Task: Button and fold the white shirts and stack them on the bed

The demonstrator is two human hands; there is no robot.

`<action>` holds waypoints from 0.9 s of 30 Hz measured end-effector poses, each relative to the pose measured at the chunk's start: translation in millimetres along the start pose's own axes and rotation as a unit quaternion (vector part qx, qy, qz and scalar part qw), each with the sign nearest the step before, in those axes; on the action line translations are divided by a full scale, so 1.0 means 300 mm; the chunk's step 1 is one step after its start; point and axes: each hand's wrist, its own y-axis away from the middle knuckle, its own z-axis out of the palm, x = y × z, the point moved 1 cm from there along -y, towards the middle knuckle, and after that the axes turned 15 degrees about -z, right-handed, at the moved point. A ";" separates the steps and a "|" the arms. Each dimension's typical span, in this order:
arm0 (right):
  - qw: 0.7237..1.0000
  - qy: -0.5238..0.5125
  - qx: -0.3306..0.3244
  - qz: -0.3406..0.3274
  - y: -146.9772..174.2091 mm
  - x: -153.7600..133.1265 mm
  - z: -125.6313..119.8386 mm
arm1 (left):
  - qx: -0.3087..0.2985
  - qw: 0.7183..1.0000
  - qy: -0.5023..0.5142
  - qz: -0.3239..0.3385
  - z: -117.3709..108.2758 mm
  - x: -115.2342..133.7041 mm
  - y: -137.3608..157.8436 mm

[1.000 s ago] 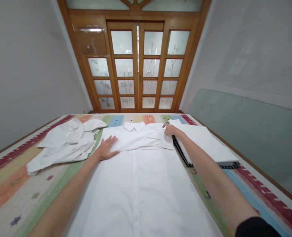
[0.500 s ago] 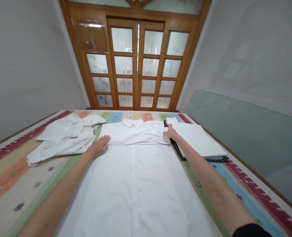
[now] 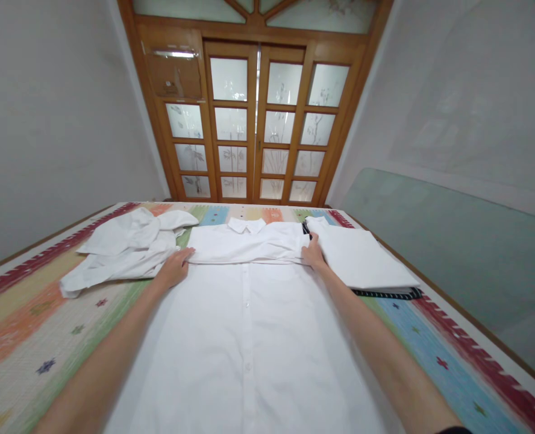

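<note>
A white button-up shirt (image 3: 244,325) lies front up and spread toward me, its collar (image 3: 246,225) at the far end. Its white sleeves (image 3: 249,244) are laid across the chest just below the collar. My left hand (image 3: 175,269) rests at the left edge of the sleeve layer, fingers stretched out and touching the cloth. At the opposite edge, my right hand (image 3: 312,252) has thumb and fingers closed on the shirt's side, beside the folded stack. The fingertips there are partly hidden.
A crumpled white garment (image 3: 123,241) lies on the left. To the right is a stack of folded white clothes (image 3: 362,256) with a black striped edge below. Everything lies on a striped, patterned cover (image 3: 73,337). Wooden glass-paned doors (image 3: 253,126) stand beyond, and a pale green panel (image 3: 430,223) covers the lower right wall.
My left hand has slid slightly left to the shirt's edge. My right hand has shifted a little down and its grip has turned at the sleeve's end. The view has tilted slightly.
</note>
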 end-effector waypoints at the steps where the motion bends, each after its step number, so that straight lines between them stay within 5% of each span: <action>1: 1.000 0.006 0.015 0.002 0.013 -0.005 0.011 | 0.012 1.000 0.002 -0.003 0.003 -0.003 0.001; 8: 0.996 0.057 0.074 0.005 0.059 -0.036 0.058 | 0.095 0.993 -0.058 -0.028 -0.011 -0.013 0.014; 14: 0.992 0.082 0.078 -0.050 0.061 -0.024 0.069 | 0.100 0.988 -0.117 -0.029 -0.020 -0.006 0.021; 20: 0.984 0.128 0.093 -0.082 0.085 -0.041 0.067 | 0.036 0.987 -0.155 0.011 -0.027 0.009 0.016; 27: 0.978 0.146 0.130 -0.067 0.090 -0.052 0.054 | -0.046 0.982 -0.180 -0.026 -0.047 0.046 -0.039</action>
